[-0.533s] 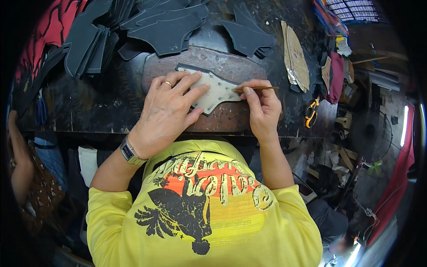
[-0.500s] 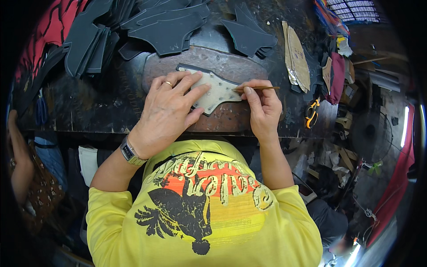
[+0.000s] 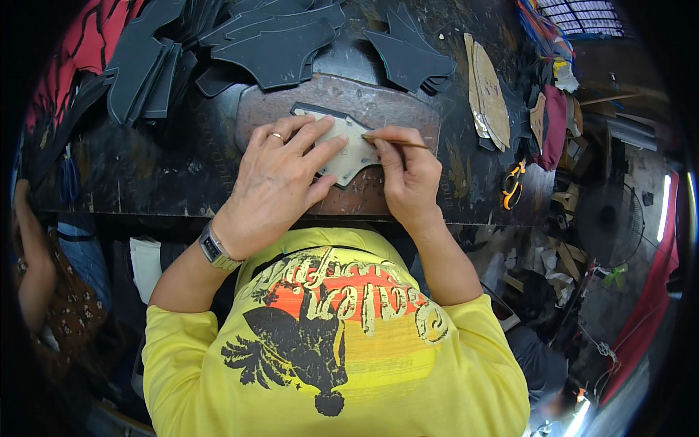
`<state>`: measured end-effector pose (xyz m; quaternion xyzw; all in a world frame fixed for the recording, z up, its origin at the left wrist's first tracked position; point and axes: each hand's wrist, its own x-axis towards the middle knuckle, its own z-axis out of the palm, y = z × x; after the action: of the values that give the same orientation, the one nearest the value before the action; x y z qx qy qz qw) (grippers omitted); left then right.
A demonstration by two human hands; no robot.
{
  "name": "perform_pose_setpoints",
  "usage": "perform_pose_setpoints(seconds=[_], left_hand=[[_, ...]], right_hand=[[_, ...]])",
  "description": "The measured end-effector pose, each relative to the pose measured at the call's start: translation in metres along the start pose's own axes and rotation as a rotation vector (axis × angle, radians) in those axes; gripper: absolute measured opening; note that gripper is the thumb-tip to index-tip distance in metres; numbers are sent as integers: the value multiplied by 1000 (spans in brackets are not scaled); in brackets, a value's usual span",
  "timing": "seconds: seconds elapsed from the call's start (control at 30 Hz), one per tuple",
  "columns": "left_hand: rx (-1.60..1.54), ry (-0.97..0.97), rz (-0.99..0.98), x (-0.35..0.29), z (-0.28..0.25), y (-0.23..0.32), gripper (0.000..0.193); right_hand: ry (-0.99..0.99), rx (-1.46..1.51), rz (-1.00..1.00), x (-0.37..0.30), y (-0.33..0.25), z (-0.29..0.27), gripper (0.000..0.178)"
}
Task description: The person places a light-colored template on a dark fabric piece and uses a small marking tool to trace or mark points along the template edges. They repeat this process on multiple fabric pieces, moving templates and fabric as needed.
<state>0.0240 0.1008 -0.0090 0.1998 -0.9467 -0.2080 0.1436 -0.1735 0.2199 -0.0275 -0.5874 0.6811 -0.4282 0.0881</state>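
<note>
A pale, flat cutting template [image 3: 354, 133] with small dark marks lies over a dark leather-like piece [image 3: 312, 109], whose edge shows along the top. Both rest on a worn brown board [image 3: 397, 98]. My left hand [image 3: 271, 169] lies on the template's left part with fingers spread, wearing a ring and a wristwatch. In a pinch, my right hand [image 3: 413, 175] holds a thin brown pencil-like stick [image 3: 409, 144], its tip at the template's upper right edge. My right fingers hide the template's right end.
Stacks of black cut pieces [image 3: 266, 54] line the table's far side, with red pieces [image 3: 76, 47] at far left. To the right are brown card patterns [image 3: 489, 95] and orange-handled scissors [image 3: 512, 186]. Blue-handled scissors [image 3: 69, 176] lie left. Another person's arm [image 3: 35, 269] shows at left.
My right hand has moved left with the stick, from the template's right end to its upper right edge. My left hand stays in place on the template.
</note>
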Motion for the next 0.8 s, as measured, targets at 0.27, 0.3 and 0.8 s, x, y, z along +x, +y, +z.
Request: perform_pose_setpoints(seconds=[0.27, 0.3, 0.8], left_hand=[[-79, 42, -11, 0, 0, -1, 68], [-107, 59, -25, 0, 1, -1, 72], [-259, 154, 10, -4, 6, -12, 63]], right_hand=[[33, 350, 247, 10, -5, 15, 9], [44, 216, 121, 13, -5, 18, 10], [-299, 599, 301, 1, -17, 11, 11]])
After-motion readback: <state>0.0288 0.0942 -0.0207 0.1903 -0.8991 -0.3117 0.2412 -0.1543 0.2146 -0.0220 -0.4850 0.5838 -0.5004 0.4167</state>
